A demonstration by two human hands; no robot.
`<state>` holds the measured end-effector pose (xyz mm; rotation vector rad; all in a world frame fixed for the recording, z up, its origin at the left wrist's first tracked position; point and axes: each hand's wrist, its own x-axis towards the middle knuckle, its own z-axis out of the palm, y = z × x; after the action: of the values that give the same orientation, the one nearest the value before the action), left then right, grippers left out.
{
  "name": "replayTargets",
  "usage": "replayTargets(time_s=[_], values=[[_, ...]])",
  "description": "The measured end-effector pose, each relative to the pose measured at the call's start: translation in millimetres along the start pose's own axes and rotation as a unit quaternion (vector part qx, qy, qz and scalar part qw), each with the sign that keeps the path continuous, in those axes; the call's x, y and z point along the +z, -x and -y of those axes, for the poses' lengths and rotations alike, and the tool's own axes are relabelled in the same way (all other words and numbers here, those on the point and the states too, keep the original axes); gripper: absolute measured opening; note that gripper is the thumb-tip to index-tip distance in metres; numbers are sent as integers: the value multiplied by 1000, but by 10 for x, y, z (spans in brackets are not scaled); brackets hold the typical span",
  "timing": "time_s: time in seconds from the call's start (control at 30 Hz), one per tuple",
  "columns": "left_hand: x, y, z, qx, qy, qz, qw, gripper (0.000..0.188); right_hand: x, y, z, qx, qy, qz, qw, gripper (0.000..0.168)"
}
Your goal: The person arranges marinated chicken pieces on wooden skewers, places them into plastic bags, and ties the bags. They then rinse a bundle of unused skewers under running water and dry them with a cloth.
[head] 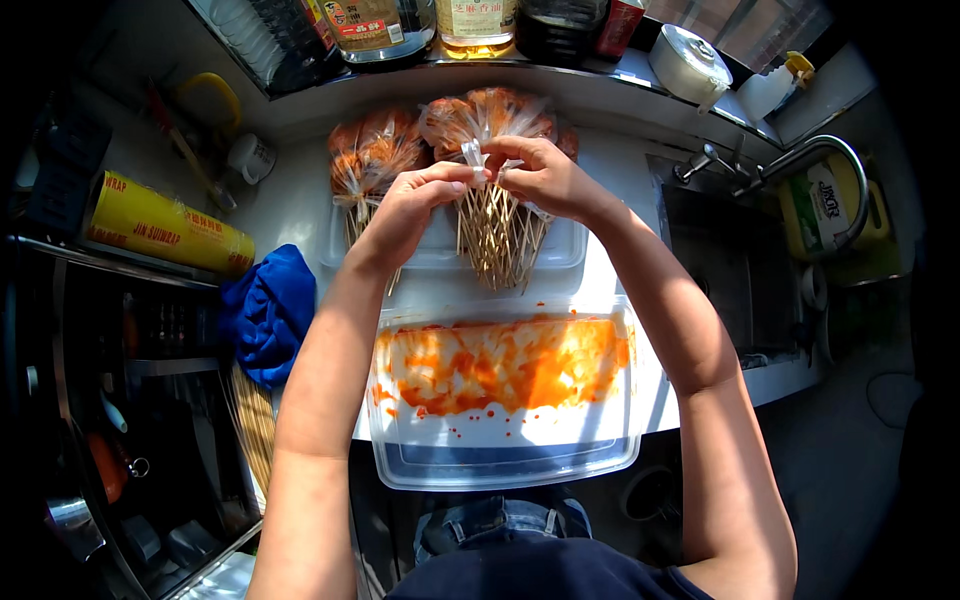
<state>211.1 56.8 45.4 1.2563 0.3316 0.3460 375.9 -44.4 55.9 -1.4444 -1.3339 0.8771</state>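
Two bundles of bamboo skewers lie with their food ends wrapped in clear plastic bags. Above the right bundle's sticks [491,240], my left hand [412,199] pinches a gathered white plastic end at the neck of the bag [495,112]. My right hand [551,176] grips another twisted end just beside it, fingertips almost meeting. Reddish-orange coated food shows through this bag. The left bagged bundle [375,150] stands apart from both hands, its neck tied with plastic. Beneath the bundles is a clear plastic container [442,259]. Nearer me sits a transparent plastic tray [510,465] smeared with orange-red sauce.
A steel sink [731,300] with a curved faucet [859,161] is at right. At left are a yellow cling-film roll [172,225], a bunched blue cloth [271,315] and loose bamboo skewers [251,420]. Sauce bottles [476,26] and a lidded white pot [690,64] line the ledge behind.
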Motion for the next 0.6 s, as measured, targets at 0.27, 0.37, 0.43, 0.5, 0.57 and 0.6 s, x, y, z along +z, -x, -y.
replayTargets(time_s=[0.27,0.37,0.43,0.5,0.57,0.6], values=[[-218,107,503,-127,295,-258,911,40,75,585,-512,-192,263,-102,940,15],[204,61,605,-219,264,-225,912,51,361,502,-701,-34,32,-329,943,43],[259,-5,684,-204,289,-92,931,52,543,329,-686,149,-113,-380,906,68],[249,-39,659,-251,183,-85,947,40,649,221,-506,224,-271,-360,864,76],[235,-50,744,-210,97,-120,965,34,670,126,-598,162,-377,-297,862,68],[207,-20,744,-181,120,-109,970,33,688,109,-472,178,-393,-273,860,64]])
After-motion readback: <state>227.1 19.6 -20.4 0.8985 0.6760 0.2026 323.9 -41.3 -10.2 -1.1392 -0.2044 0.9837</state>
